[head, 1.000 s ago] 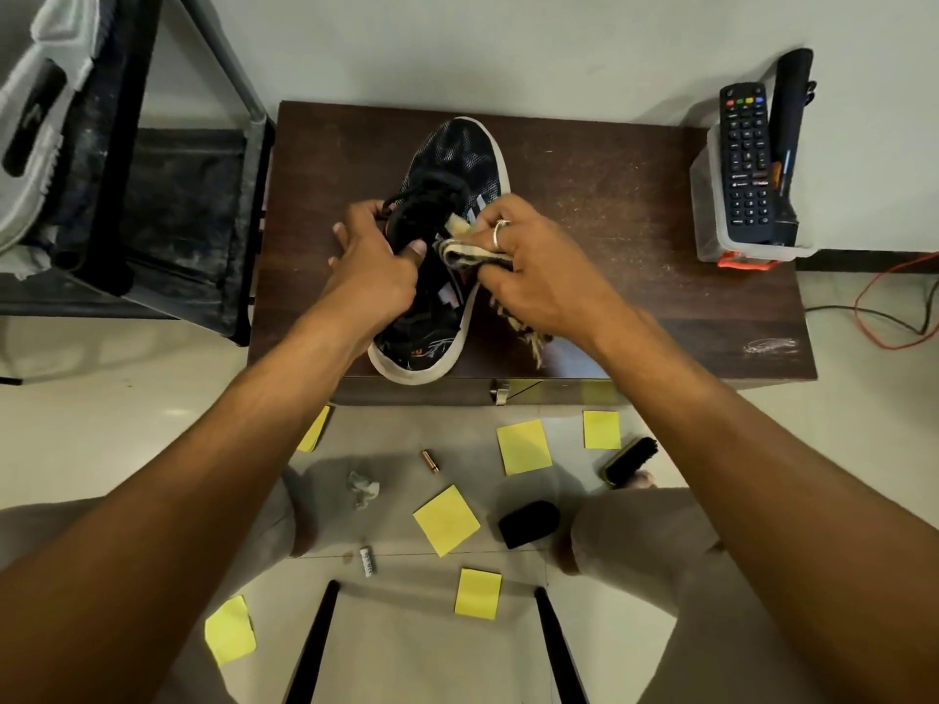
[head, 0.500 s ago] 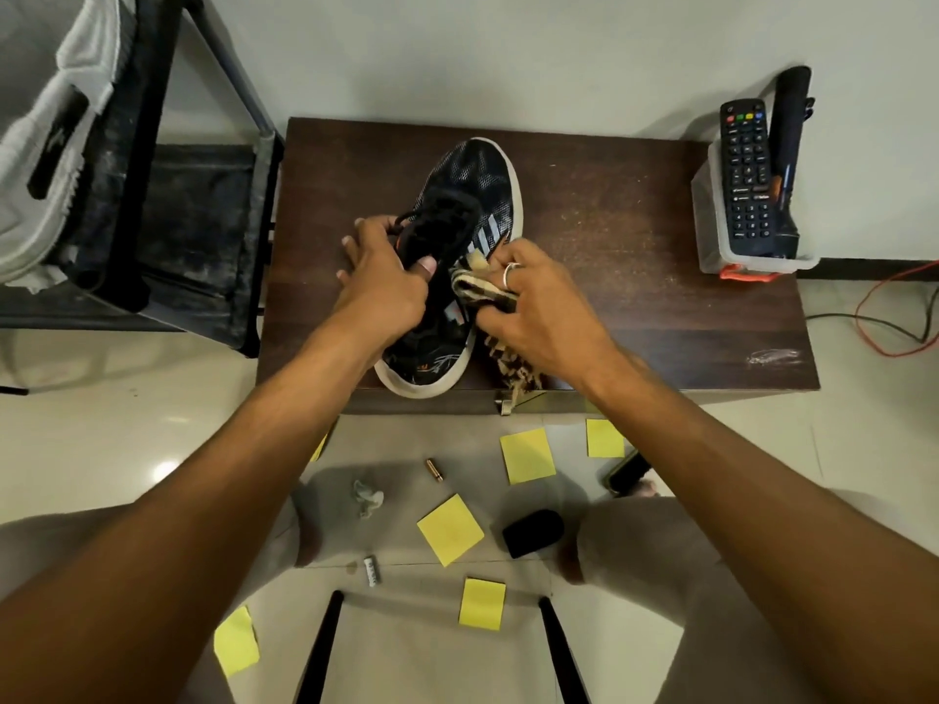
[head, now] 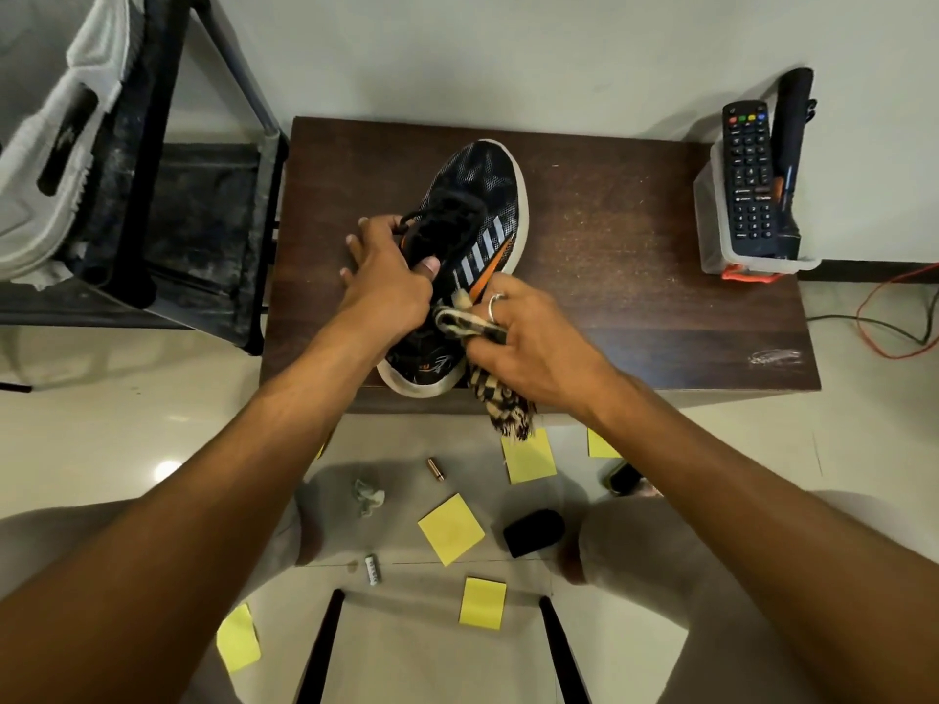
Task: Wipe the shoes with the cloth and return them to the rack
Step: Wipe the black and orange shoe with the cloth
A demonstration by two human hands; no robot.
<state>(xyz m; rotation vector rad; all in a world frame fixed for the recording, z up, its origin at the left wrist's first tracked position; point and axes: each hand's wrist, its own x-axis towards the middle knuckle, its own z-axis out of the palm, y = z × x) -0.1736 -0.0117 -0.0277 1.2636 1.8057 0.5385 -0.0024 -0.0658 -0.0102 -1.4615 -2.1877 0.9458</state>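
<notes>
Pale floor tiles and a plain wall frame a dark wooden table, and on it lies the black shoe with a white sole, grey stripes and an orange streak on its side — toe pointing away from you, heel at the near edge. Your left hand grips the shoe around its opening, thumb hooked in by the laces and fingers spread down the outer side. Your right hand, a ring on one finger, is curled round a bunched checked cloth and holds it against the shoe's right side just below the stripes; the loose fringed end of the cloth hangs past the table's near edge. To your left stands the dark rack, just beside the table, with a white shoe lying tilted on its upper level, sole toward you. At the table's far right corner a clear plastic tub holds a black remote upright, with another dark object next to it that cannot be made out. On the floor between your knees lie several yellow sticky notes, a small battery, a crumpled scrap and a small black object — all well apart from the shoe. Red and dark cables trail across the floor at the far right.
</notes>
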